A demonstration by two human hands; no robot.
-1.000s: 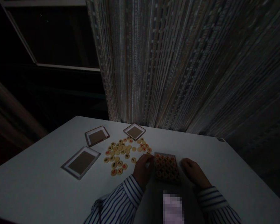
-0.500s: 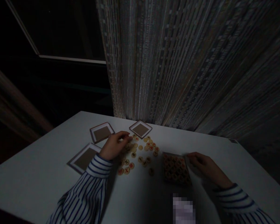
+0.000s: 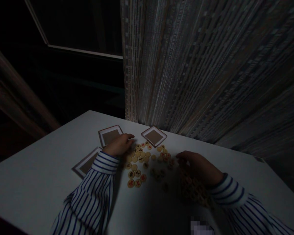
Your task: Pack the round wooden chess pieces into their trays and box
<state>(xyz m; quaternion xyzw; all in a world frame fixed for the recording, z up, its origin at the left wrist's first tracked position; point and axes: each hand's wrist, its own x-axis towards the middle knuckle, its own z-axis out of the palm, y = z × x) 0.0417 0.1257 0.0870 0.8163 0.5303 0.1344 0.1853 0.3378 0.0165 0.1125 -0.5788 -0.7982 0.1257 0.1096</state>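
Many round Chinese chess pieces (image 3: 142, 154), some with red and some with dark characters, lie scattered on the white table. My left hand (image 3: 120, 145) hovers beside the left of this group, thumb and fingers apart, with nothing seen in it. On the right, a square box (image 3: 192, 189) full of chess pieces stands in shadow. Above its far edge is my right hand (image 3: 201, 165), fingers bent loosely and pointing left towards the loose pieces. Nothing shows between its fingers, though their undersides are dark. The hand and forearm cover part of the box.
Three shallow square trays or lids lie around the pieces: one at the back (image 3: 154, 136), one behind my left hand (image 3: 110, 134) and one partly under my left forearm (image 3: 85, 163). A curtain (image 3: 166, 65) hangs behind the white table (image 3: 44, 163).
My right hand has left the box's right edge and moved left over the box towards the loose pieces. My left hand has drawn back slightly, uncovering more pieces. The view has shifted.
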